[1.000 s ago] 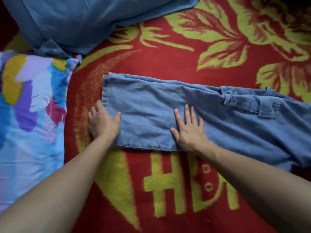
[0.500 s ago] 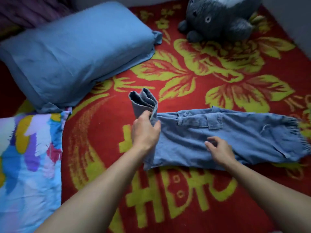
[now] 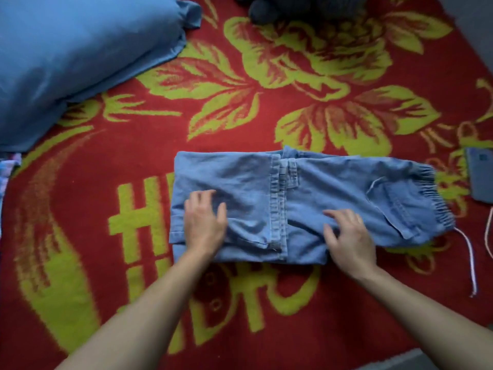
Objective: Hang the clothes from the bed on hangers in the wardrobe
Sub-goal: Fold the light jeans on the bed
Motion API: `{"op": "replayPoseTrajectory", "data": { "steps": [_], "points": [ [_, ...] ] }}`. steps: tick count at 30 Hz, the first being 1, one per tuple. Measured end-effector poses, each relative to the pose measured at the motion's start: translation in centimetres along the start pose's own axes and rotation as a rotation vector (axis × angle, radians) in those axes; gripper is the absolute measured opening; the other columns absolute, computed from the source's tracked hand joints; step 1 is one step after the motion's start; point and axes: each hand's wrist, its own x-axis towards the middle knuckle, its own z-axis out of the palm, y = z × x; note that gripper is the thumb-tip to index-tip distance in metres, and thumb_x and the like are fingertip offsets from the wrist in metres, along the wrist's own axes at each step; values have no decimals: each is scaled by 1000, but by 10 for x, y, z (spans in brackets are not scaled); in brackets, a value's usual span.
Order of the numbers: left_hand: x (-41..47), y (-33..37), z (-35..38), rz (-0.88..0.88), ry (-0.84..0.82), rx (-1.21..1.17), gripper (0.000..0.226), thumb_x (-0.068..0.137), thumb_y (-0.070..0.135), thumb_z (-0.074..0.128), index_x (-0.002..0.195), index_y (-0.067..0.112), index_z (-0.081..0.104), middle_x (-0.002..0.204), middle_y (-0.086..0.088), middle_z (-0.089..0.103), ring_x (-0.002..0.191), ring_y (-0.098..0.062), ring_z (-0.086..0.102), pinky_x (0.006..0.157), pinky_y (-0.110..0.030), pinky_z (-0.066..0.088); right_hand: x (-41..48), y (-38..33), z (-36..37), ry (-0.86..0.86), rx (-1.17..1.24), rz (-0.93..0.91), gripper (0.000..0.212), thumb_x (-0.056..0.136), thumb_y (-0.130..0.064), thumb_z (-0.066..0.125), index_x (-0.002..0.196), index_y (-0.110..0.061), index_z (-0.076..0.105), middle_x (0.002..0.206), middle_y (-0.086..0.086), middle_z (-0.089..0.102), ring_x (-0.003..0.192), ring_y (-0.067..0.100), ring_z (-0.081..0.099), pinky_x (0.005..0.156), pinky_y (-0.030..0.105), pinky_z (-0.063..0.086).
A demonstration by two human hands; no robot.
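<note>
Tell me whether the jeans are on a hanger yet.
No, the jeans lie folded flat on the red blanket, with the left hand and right hand resting on them.

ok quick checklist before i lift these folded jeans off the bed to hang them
1. Light blue denim trousers folded, leg hems laid across the middle: ok.
2. Left hand flat on the folded-over legs: ok.
3. Right hand gripping the waist half: not ok, it only rests there.
4. White drawstring tucked in: not ok, it trails onto the red flowered blanket.
5. Hanger within reach: cannot tell, none in view.
</note>
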Motion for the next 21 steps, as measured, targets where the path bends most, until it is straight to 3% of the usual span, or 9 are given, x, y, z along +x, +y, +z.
{"op": "replayPoseTrajectory", "data": {
  "steps": [2, 5, 8, 12, 14, 16, 19, 21],
  "points": [
    [14, -36, -19, -169, 53, 98, 43, 87, 29, 61, 122, 5, 56, 117, -22, 54, 111, -39, 50, 98, -43, 38, 10, -24, 13, -8, -2, -204, 43, 82, -32, 49, 119, -15, 64, 122, 8, 58, 115, 29, 52, 97, 34, 39],
    [28, -76, -32, -397, -101, 42, 63, 83, 39, 69, 134, 10, 46, 126, -18, 57, 116, -36, 53, 99, -45, 42, 31, -57, 41, -92, -88, -321, 59, 87, -45, 42, 141, -21, 47, 154, 11, 34, 144, 28, 27, 110, 45, 30],
    [33, -87, -18, -356, -84, 40, 61, 78, 39, 73, 129, 13, 52, 118, -13, 65, 108, -32, 60, 93, -43, 47, 49, -51, 76, -371, -259, -287, 69, 95, -55, 34, 155, -30, 9, 163, 3, -9, 149, 19, -12, 119, 49, 10],
    [40, -73, -12, -402, -66, -119, 46, 62, 28, 78, 103, 13, 64, 97, -6, 72, 86, -24, 68, 82, -42, 55, 58, -40, 92, -445, -333, -303, 74, 95, -60, 32, 154, -32, -4, 160, 3, -23, 146, 18, -24, 118, 49, 3],
    [42, -47, -24, -458, -65, -274, 29, 65, 13, 78, 90, 8, 65, 89, -9, 71, 75, -19, 65, 71, -34, 55, 62, -38, 77, -494, -291, -344, 74, 95, -60, 35, 154, -33, 1, 161, 1, -18, 148, 17, -19, 118, 47, 9],
    [41, -10, -40, -392, -32, -322, 21, 72, 2, 75, 91, 4, 65, 83, -8, 69, 72, -19, 62, 63, -29, 50, 67, -30, 56, -468, -181, -346, 65, 96, -54, 41, 153, -31, 19, 163, -2, 2, 150, 14, 0, 116, 42, 25],
    [31, 59, -57, -191, -12, -246, 19, 72, 8, 73, 87, 10, 62, 78, -2, 67, 71, -19, 62, 64, -32, 50, 64, 2, 14, -302, 24, -116, 47, 96, -41, 51, 139, -24, 48, 148, -2, 45, 133, 20, 45, 103, 38, 41],
    [21, 109, -54, -73, -38, -173, 19, 72, 18, 73, 83, 14, 58, 77, -2, 66, 73, -24, 63, 68, -38, 51, 56, 37, -16, -188, 55, 41, 35, 94, -34, 56, 126, -20, 61, 127, 4, 64, 114, 27, 60, 93, 39, 46]
  ]
}}
